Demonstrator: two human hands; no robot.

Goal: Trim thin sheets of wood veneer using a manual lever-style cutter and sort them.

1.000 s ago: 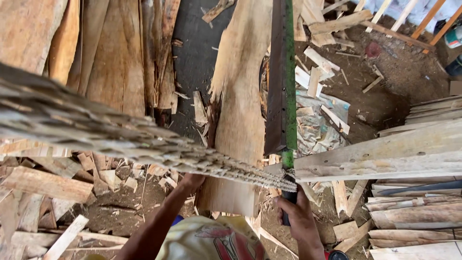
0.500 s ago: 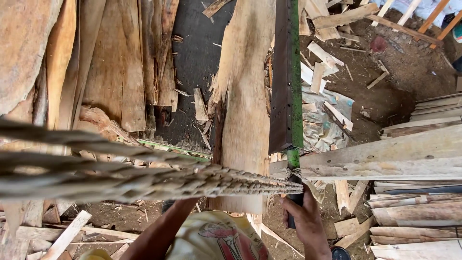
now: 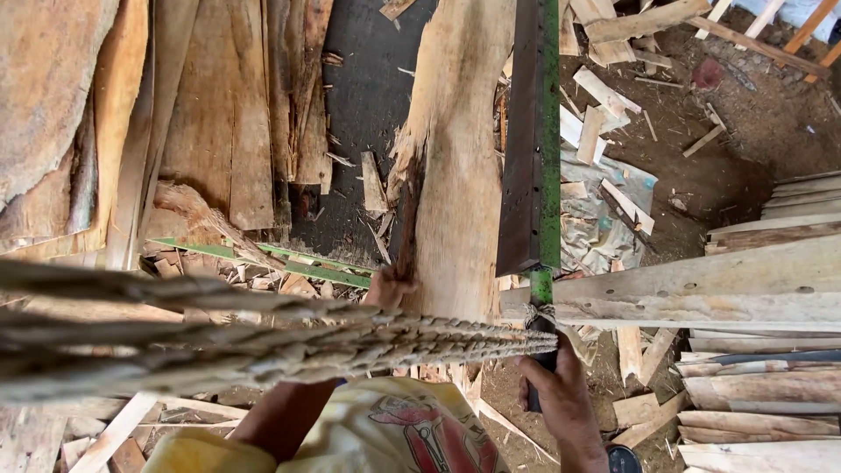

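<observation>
A long pale wooden slab (image 3: 460,166) with a rough bark edge stands in front of me. My left hand (image 3: 388,287) grips its lower left edge. Just right of the slab runs a dark metal bar with a green edge (image 3: 532,140). My right hand (image 3: 561,398) is closed around the black handle below that bar. A thick twisted rope (image 3: 263,342) crosses the view from the left, is tied near the bar's lower end, and hides part of my left arm.
Bark-edged offcut boards (image 3: 201,114) lean at the left over a dark sheet (image 3: 363,105). Sawn planks (image 3: 762,289) are stacked at the right. Wood scraps (image 3: 604,114) and sawdust litter the dirt ground beyond the bar.
The view has shifted so the rope sits lower and more level. My left hand has come up onto the slab's lower edge. My right hand stays on the handle.
</observation>
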